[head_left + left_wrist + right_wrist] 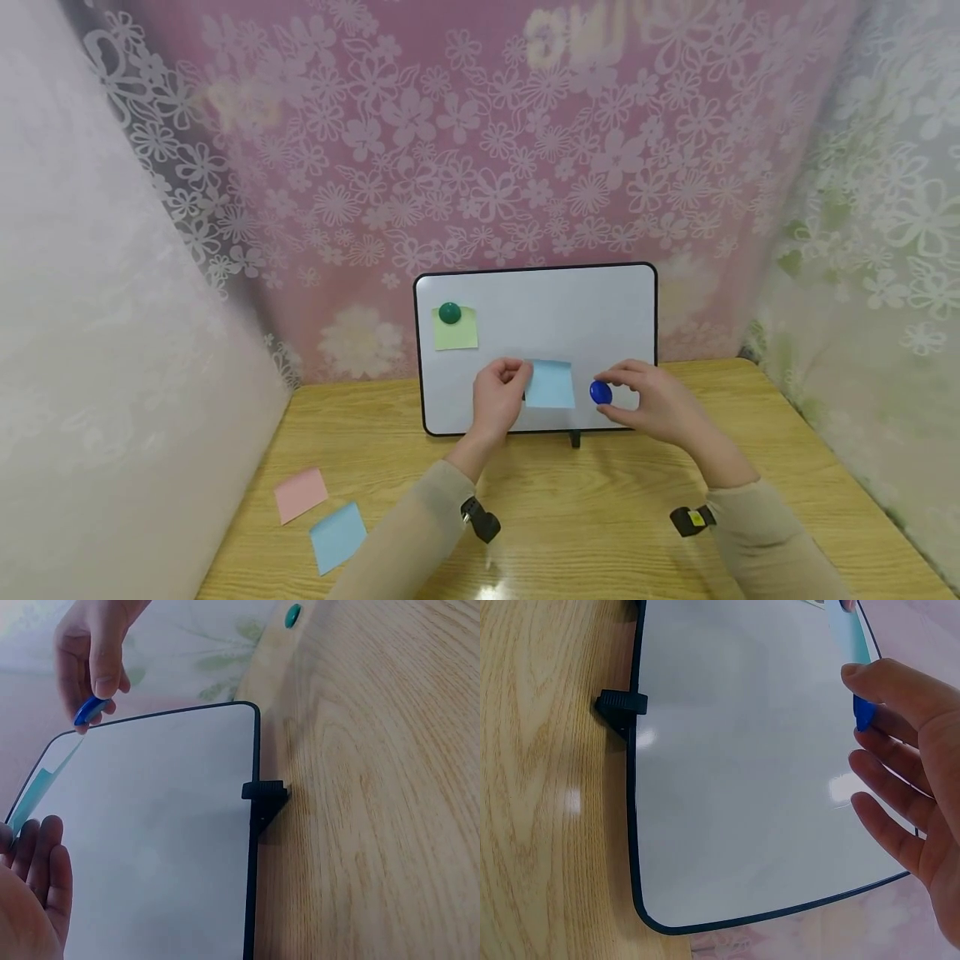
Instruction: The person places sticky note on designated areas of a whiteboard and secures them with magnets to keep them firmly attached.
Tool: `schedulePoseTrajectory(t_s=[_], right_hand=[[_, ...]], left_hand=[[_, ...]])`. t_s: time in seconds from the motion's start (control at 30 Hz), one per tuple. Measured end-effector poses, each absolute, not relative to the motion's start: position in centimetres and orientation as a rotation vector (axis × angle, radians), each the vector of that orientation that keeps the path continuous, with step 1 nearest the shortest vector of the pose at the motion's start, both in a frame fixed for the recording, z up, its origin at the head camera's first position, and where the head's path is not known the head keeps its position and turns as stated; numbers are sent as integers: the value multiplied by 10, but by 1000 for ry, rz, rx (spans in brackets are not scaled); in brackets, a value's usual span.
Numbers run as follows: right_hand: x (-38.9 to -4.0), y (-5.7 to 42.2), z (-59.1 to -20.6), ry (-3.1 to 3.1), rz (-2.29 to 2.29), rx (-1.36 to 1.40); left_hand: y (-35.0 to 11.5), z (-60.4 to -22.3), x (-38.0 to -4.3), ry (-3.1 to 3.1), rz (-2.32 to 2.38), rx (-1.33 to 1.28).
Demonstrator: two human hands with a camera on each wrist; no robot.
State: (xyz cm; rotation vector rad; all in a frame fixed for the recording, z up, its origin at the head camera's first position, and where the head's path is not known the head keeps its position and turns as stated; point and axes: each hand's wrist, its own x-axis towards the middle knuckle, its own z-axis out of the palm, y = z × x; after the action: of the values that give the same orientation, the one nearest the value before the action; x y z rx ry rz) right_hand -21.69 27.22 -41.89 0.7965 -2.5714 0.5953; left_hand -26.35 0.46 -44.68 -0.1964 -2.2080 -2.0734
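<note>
Blue note: pinched at left edge by left hand; just rightward, blue magnet, pinched between thumb and fingertips of right hand, above lower edge of whiteboard.

Soft, even light bathes the desk, a small glare shining well below the left hand. Reflections whiten the whiteboard beside the right hand in the right-wrist view; the hazy left-wrist view washes out behind that hand.
</note>
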Motion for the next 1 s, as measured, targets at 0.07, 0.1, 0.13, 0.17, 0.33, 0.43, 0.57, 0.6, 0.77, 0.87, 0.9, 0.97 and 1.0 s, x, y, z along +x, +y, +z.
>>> schedulePoseTrajectory(t_s=[0.07,0.1,0.13,0.17,0.33,0.43,0.57,0.6,0.77,0.87,0.9,0.97,1.0], right_hand=[[-218,272,-418,-2569,591,794],[-219,272,-418,-2570,591,791],[-219,273,-418,-2571,589,789],[-220,273,-418,-2571,590,785],[-222,272,-417,-2583,583,755],[-224,270,-417,-2605,561,734],[-230,268,-419,-2619,536,711],[-232,267,-420,-2617,538,708],[-239,262,-423,-2587,549,703],[-242,260,-425,-2574,553,691],[-243,259,-426,-2572,556,687],[-244,258,-427,-2565,560,685],[-245,257,-428,-2562,559,683]], left_hand=[[5,-446,-264,-2204,-2074,-195],[5,-446,-265,-2202,-2072,-196],[6,-446,-265,-2200,-2070,-198],[6,-446,-266,-2202,-2065,-201],[6,-444,-269,-2196,-2047,-210],[6,-443,-273,-2196,-2030,-197],[7,-442,-281,-2197,-1999,-154],[8,-442,-282,-2198,-1990,-143],[8,-438,-287,-2208,-1949,-117],[9,-437,-287,-2228,-1933,-115],[9,-437,-287,-2237,-1928,-115],[9,-437,-287,-2250,-1924,-118],[10,-437,-286,-2254,-1926,-119]])
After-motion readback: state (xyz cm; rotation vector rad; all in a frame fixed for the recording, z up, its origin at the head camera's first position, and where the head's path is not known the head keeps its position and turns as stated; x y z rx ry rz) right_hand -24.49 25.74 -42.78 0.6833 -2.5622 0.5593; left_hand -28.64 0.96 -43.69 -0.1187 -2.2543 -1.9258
